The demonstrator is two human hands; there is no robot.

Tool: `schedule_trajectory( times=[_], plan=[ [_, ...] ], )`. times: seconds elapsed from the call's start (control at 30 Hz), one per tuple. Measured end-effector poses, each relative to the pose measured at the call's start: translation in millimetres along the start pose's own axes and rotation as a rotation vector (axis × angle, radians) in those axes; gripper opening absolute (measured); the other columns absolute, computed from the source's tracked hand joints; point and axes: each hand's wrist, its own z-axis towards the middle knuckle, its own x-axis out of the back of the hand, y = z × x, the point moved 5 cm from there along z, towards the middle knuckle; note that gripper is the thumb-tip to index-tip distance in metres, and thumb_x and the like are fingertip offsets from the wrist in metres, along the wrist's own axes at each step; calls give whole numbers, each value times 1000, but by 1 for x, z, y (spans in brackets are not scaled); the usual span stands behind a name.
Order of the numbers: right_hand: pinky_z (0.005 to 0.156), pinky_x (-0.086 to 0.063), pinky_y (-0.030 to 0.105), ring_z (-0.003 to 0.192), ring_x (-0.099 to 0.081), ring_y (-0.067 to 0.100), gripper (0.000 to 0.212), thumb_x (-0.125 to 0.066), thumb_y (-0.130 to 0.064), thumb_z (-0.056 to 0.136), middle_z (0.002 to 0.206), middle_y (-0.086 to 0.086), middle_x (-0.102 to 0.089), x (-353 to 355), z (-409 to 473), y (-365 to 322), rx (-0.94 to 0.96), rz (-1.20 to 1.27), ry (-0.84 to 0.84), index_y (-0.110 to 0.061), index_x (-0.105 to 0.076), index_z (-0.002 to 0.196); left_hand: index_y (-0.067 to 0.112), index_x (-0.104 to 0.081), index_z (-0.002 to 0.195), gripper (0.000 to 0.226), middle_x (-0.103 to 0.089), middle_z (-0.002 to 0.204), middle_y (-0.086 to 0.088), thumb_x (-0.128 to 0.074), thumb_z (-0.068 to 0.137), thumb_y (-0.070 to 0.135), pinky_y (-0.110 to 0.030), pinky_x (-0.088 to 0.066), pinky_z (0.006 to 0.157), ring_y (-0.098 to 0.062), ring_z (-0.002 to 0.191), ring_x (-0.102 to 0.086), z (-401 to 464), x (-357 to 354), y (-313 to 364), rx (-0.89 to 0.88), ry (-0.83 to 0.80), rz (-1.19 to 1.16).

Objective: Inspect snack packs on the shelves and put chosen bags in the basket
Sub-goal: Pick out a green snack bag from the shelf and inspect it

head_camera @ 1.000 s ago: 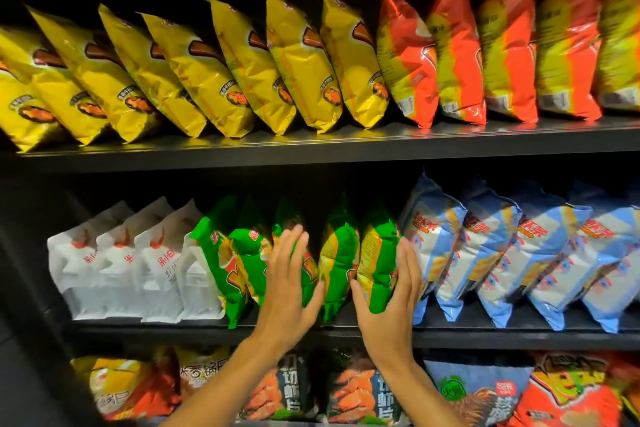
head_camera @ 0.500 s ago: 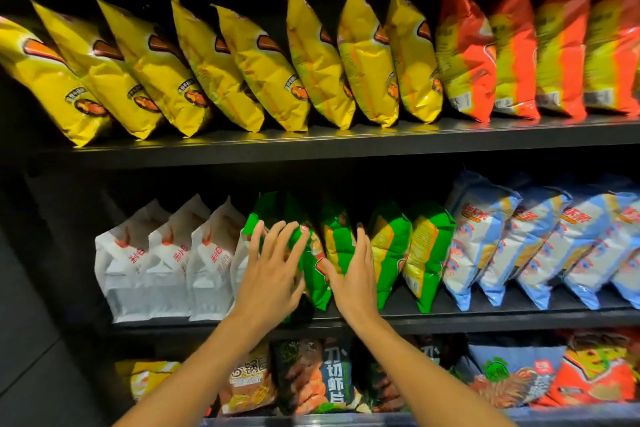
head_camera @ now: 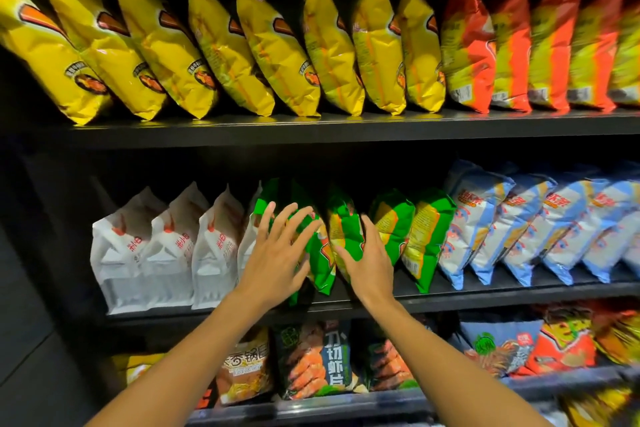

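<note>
A row of green snack bags (head_camera: 429, 229) stands on the middle shelf (head_camera: 485, 291). My left hand (head_camera: 277, 253) lies flat with spread, straight fingers against the leftmost green bags (head_camera: 320, 267). My right hand (head_camera: 367, 260) grips one green bag (head_camera: 344, 225) in the middle of the row, thumb across its front and fingers along its right side. The bag stands on the shelf among the others. No basket is in view.
White pouches (head_camera: 166, 253) stand left of the green bags and blue-white bags (head_camera: 519, 218) to the right. Yellow bags (head_camera: 277, 45) and orange-red bags (head_camera: 512, 45) fill the upper shelf. Dark and orange packs (head_camera: 332, 357) sit on the lower shelf.
Both hands have shifted left along the green row. My right hand left the rightmost green bag and now holds one nearer the middle; my left hand moved onto the leftmost bags.
</note>
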Motion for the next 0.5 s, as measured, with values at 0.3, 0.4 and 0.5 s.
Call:
schedule_trajectory(
  times=[0.3, 0.4, 0.5],
  plan=[
    [90, -57, 39, 110, -68, 9, 57, -74, -37, 94, 128, -14, -70, 41, -2, -17, 119, 100, 184, -35, -52, 147, 19, -57, 141, 54, -41, 159, -6, -68, 89, 28, -55, -11, 128, -30, 151, -31, -4, 16, 2, -35, 25, -97],
    [96, -55, 38, 113, -66, 6, 55, -78, -35, 91, 128, -15, -70, 66, -22, -31, 142, 176, 226, -32, -59, 142, 16, -54, 145, 53, -41, 158, -3, -66, 94, 23, -47, -18, 128, -23, 151, -30, -12, 32, 16, -28, 89, -333],
    [106, -51, 38, 125, -60, 4, 56, -81, -31, 89, 132, -16, -66, 83, -52, -38, 147, 248, 227, -31, -61, 141, 25, -38, 156, 60, -32, 161, 13, -61, 101, 32, -31, -26, 124, -6, 151, -25, -27, 47, 40, 147, 35, -686]
  ],
)
